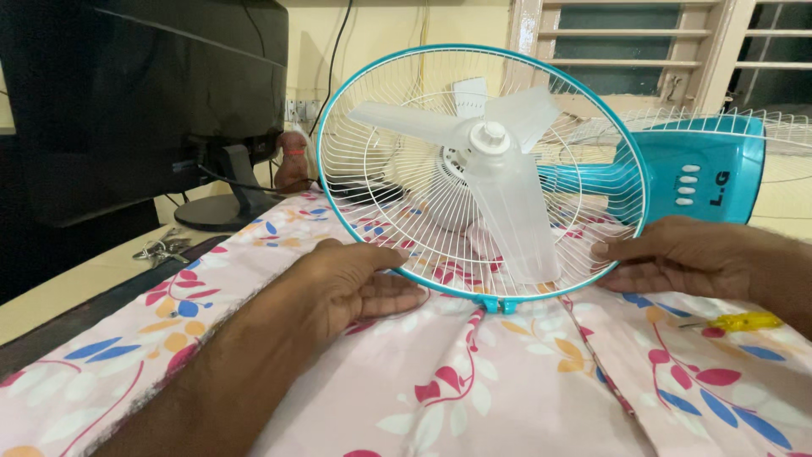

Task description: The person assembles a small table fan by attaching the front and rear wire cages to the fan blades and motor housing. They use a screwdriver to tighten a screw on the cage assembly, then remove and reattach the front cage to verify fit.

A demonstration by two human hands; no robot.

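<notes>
A table fan lies on its back on a pink flowered cloth (474, 381). Its white wire rear guard with a teal rim (338, 110) faces me, and the clear three-bladed propeller (499, 169) is bare on its hub. My left hand (359, 283) rests on the cloth with its fingers against the lower left of the rim. My right hand (677, 258) grips the lower right of the rim. The teal fan base (710, 169) with white buttons lies behind, on the right.
A black monitor (144, 93) on a stand fills the upper left. A bunch of keys (161, 248) lies by its foot. A yellow-handled screwdriver (740, 322) lies on the cloth at right. A second white wire guard (719, 127) leans behind the base.
</notes>
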